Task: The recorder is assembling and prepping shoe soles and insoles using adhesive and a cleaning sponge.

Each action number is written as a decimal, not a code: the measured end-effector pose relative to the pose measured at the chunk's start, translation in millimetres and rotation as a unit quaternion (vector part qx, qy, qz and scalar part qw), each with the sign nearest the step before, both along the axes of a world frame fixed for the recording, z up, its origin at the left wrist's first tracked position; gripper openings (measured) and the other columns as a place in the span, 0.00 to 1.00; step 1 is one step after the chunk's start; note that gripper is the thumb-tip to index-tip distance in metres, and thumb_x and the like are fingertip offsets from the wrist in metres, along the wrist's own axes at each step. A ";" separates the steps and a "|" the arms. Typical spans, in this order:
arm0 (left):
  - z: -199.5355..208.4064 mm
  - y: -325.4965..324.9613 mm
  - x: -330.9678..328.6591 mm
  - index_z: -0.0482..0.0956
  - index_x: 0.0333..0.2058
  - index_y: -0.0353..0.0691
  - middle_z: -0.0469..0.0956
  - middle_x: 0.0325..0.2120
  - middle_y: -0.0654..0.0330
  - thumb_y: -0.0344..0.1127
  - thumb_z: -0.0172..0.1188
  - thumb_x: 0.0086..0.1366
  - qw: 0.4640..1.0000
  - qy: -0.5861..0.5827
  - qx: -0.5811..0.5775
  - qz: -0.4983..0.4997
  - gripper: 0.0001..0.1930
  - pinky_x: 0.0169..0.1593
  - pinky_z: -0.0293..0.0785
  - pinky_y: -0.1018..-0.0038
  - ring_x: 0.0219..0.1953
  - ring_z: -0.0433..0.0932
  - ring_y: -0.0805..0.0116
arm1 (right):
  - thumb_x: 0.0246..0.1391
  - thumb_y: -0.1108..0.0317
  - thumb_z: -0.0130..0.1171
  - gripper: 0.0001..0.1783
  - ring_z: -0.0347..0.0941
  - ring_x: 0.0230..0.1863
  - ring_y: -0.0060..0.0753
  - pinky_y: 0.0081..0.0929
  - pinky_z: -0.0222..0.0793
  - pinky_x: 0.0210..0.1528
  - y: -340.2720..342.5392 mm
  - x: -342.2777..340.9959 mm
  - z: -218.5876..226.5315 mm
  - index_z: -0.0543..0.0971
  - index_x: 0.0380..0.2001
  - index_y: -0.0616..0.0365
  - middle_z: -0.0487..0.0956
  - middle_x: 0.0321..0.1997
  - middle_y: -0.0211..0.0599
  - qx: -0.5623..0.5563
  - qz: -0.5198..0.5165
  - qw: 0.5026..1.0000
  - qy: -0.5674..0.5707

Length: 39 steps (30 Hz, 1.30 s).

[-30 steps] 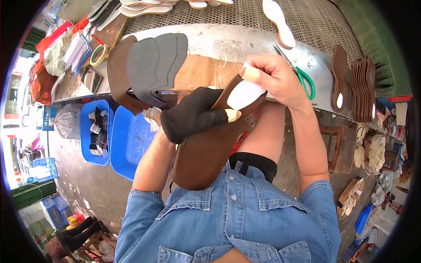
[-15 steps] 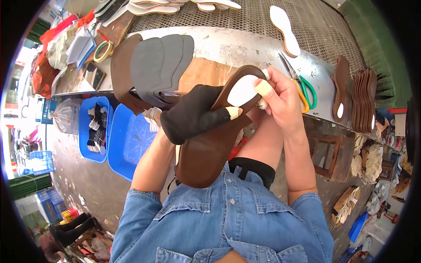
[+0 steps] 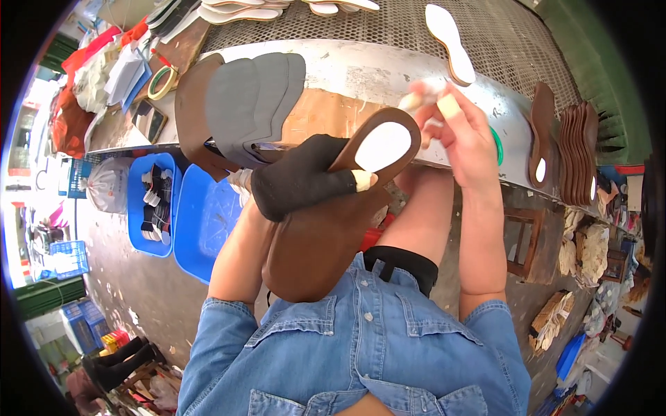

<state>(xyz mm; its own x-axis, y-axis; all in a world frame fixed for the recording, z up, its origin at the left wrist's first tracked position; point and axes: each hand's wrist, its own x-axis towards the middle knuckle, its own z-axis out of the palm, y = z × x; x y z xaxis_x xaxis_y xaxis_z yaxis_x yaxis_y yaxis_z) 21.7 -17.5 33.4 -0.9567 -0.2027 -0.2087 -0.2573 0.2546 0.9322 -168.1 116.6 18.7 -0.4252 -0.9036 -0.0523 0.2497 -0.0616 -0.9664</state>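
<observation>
A brown insole (image 3: 312,260) is in my left hand (image 3: 302,177), which wears a black fingerless glove. The taped thumb presses on the insole's upper face, just below a white oval piece (image 3: 383,147) at its heel end. The insole's wide end hangs toward my shirt. Off the insole's heel, to the upper right, is my right hand (image 3: 461,132), bare with tape on its fingers. Its fingertips are blurred, so whether they hold anything is unclear. Behind that hand shows one green handle of the scissors (image 3: 497,145); the rest is hidden.
Grey and brown cut sheets (image 3: 239,97) overlap on the bench's left. A white-faced insole (image 3: 449,45) lies on the mesh at the back. Brown insoles (image 3: 576,156) stand stacked at right. Below the bench's left side are blue bins (image 3: 201,229). A tape roll (image 3: 162,83) lies far left.
My right hand has let go of the insole's heel and moved up and right, leaving the white oval fully in view. The insole, still in my left hand, has dipped slightly.
</observation>
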 end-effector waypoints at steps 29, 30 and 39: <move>-19.1 -30.9 -33.6 0.77 0.26 0.37 0.74 0.19 0.65 0.36 0.65 0.53 0.958 0.182 0.120 0.187 0.09 0.25 0.66 0.84 0.20 0.69 0.81 | 0.56 0.73 0.53 0.13 0.73 0.39 0.18 0.18 0.71 0.43 16.2 62.8 -57.8 0.72 0.44 0.64 0.77 0.40 0.31 -0.060 0.026 0.967 -0.245; -18.1 -33.5 -35.9 0.78 0.29 0.37 0.76 0.22 0.64 0.36 0.65 0.53 0.963 0.159 0.089 0.198 0.10 0.28 0.68 0.83 0.23 0.72 0.80 | 0.56 0.73 0.53 0.13 0.73 0.39 0.18 0.18 0.71 0.43 15.8 61.9 -56.9 0.72 0.44 0.64 0.77 0.40 0.31 -0.060 0.027 0.967 -0.246; -47.3 -5.1 -23.9 0.71 0.48 0.32 0.77 0.40 0.58 0.33 0.63 0.55 0.882 0.312 0.258 0.240 0.22 0.43 0.73 0.75 0.39 0.76 0.73 | 0.55 0.69 0.55 0.15 0.70 0.26 0.13 0.10 0.65 0.28 14.7 29.4 -24.5 0.75 0.44 0.66 0.76 0.27 0.27 0.023 -0.047 0.998 -0.043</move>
<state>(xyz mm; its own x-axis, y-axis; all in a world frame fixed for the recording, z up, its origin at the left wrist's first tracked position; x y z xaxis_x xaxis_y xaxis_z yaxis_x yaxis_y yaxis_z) -2.2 -22.6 -13.9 -0.7477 -0.6480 0.1453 0.3847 -0.2443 0.8901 -138.6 131.3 -5.8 -0.4995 -0.8561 -0.1327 0.3275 -0.0448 -0.9438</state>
